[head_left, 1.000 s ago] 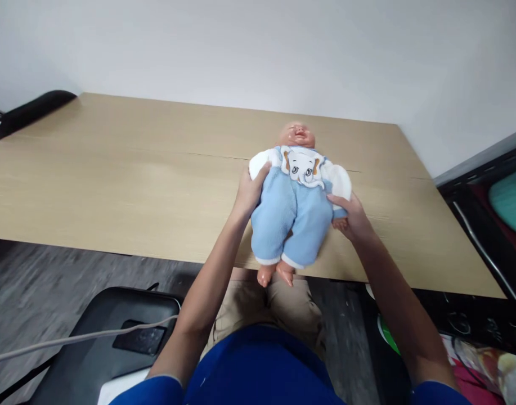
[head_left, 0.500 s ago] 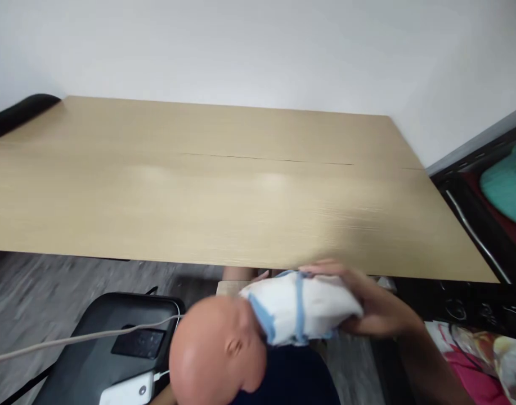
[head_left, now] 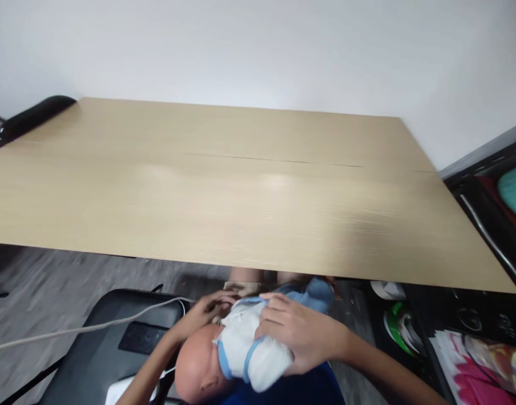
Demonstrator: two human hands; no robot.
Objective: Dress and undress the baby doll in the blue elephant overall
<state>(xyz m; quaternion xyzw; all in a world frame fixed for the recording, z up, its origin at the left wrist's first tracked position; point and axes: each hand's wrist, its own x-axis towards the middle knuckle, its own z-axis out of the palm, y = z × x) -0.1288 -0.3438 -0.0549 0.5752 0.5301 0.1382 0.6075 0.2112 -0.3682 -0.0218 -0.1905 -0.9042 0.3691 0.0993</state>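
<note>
A bald baby doll [head_left: 202, 360] lies on its side across my lap, below the near table edge. It wears a white top [head_left: 245, 329] with light blue trim, and blue cloth [head_left: 314, 295] shows at its far end. My right hand [head_left: 297, 332] is wrapped over the doll's clothed body, fingers pressed on the white fabric. On the far side of the doll, by its head and chest, my left hand [head_left: 213, 312] has its fingers curled against it. The left fingertips are partly hidden.
A wooden table [head_left: 241, 214] spans the view ahead, against a white wall. At left, a black chair [head_left: 97, 332] bears a dark phone [head_left: 143, 337] and a white power bank [head_left: 118, 391] with a cable. Packets [head_left: 472, 360] and a green-rimmed roll [head_left: 396, 329] lie on the right.
The doll has come down and closer, onto my lap, with its head lower. My left hand has come into view at its far side. My right hand has moved left along its body.
</note>
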